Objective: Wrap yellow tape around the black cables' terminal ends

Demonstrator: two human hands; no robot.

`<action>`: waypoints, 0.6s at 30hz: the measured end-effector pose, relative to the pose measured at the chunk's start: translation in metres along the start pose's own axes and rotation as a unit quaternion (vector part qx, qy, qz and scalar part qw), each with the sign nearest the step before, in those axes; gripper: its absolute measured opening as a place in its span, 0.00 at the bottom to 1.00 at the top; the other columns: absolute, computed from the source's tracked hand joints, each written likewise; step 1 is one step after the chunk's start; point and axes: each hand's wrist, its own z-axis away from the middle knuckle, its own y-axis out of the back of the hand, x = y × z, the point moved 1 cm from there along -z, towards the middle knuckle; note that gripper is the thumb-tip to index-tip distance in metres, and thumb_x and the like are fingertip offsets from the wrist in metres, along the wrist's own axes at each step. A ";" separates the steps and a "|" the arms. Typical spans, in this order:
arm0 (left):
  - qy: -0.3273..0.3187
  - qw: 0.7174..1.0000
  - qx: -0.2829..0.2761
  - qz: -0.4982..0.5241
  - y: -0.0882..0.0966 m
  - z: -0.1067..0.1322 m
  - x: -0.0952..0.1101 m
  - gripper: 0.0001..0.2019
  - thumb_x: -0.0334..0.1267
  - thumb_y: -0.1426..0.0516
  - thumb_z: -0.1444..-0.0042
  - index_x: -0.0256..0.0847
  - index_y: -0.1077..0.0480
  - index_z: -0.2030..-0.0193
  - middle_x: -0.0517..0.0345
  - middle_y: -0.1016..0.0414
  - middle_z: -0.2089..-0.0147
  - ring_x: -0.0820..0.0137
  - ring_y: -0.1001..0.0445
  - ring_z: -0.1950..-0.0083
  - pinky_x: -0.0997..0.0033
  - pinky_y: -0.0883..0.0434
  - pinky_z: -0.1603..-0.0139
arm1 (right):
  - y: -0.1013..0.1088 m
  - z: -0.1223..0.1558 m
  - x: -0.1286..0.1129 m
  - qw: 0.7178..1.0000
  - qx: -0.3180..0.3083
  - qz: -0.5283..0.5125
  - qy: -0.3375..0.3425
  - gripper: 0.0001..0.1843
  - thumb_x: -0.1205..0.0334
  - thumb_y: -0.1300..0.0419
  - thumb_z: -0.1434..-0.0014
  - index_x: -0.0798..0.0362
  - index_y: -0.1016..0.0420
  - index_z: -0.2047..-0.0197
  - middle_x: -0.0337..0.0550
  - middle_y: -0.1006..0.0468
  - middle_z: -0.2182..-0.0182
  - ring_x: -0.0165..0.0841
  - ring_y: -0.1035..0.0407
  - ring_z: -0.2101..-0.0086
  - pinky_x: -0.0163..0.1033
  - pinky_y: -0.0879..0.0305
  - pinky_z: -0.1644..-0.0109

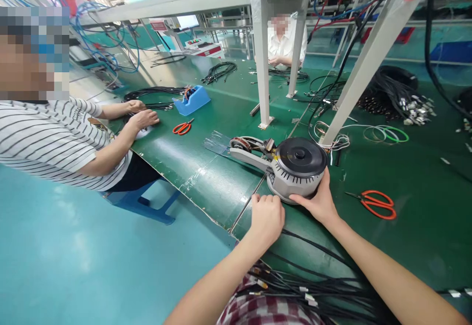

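Note:
My left hand (268, 217) is closed in a fist at the front of a round grey tape dispenser (295, 185) with a black top disc. A thin black cable (313, 243) runs out from the lower side of this fist; its end is hidden by the fingers. My right hand (320, 199) grips the near right side of the dispenser, thumb at the front, fingers partly hidden behind. The dispenser's arm carries a tape roll (240, 143) and points left. Across my lap and the table edge lies a bundle of black cables (295, 285) with white labels.
Orange-handled scissors (379, 204) lie to the right, another orange-handled pair (183, 127) to the left. A blue tape holder (193, 100) stands near a co-worker in a striped shirt (47, 138). White frame legs (262, 69) rise from the green table. Cables with metal connectors (416, 106) are piled far right.

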 end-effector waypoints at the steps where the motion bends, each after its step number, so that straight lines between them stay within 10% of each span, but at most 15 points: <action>1: -0.006 1.000 0.001 0.008 -0.002 0.002 0.007 0.08 0.31 0.48 0.36 0.38 0.29 0.65 0.50 0.24 0.66 0.59 0.27 0.63 0.53 0.42 0.49 | 0.000 0.000 0.000 1.000 0.000 0.000 0.000 0.78 0.39 0.23 0.62 0.49 0.68 0.23 0.56 0.56 0.26 0.54 0.54 0.30 0.63 0.55 0.27; 13: 0.037 0.999 0.017 0.001 0.008 -0.007 -0.026 0.10 0.33 0.49 0.33 0.39 0.30 0.66 0.52 0.23 0.66 0.59 0.26 0.61 0.53 0.43 0.51 | 0.000 0.000 0.001 1.000 -0.005 -0.009 -0.004 0.77 0.38 0.23 0.62 0.49 0.67 0.24 0.55 0.55 0.27 0.54 0.53 0.30 0.62 0.54 0.27; 18: 0.008 1.000 0.009 0.016 -0.002 -0.003 -0.005 0.09 0.32 0.48 0.35 0.39 0.30 0.67 0.51 0.23 0.66 0.60 0.27 0.62 0.53 0.43 0.49 | 0.001 -0.001 0.000 1.000 -0.002 -0.004 -0.003 0.77 0.39 0.22 0.62 0.50 0.68 0.24 0.55 0.56 0.26 0.53 0.54 0.30 0.61 0.56 0.26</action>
